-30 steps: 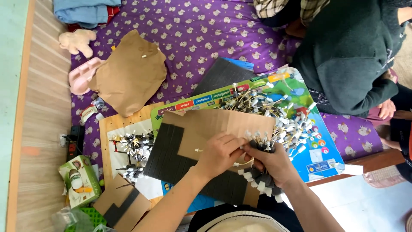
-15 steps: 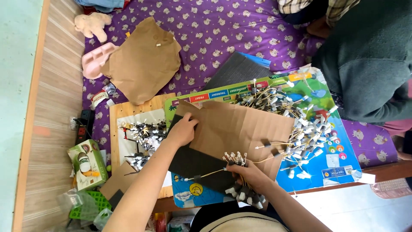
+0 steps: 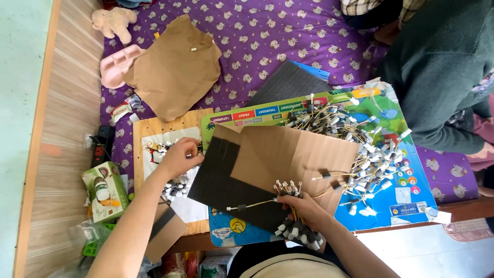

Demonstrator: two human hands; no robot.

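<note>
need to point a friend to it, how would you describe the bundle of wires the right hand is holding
Start at the colourful board covered with a pile of loose yellow wires, then look to the brown cardboard sheet lying on it. At its near edge, the right hand grips the wire bundle: unlike the scattered pile, its wires are gathered together.

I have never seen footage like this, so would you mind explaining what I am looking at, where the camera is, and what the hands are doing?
There is no machine here: a person works with two bare hands, filmed by a camera worn on their head, looking down. The right hand grips a bundle of yellow wires with small white and black ends. The left hand reaches over a wooden board, beside a sheet of cardboard that lies on a colourful printed board. A big pile of loose wires sits on that board. Another person in a dark green top sits nearby on the purple patterned cloth.
</note>
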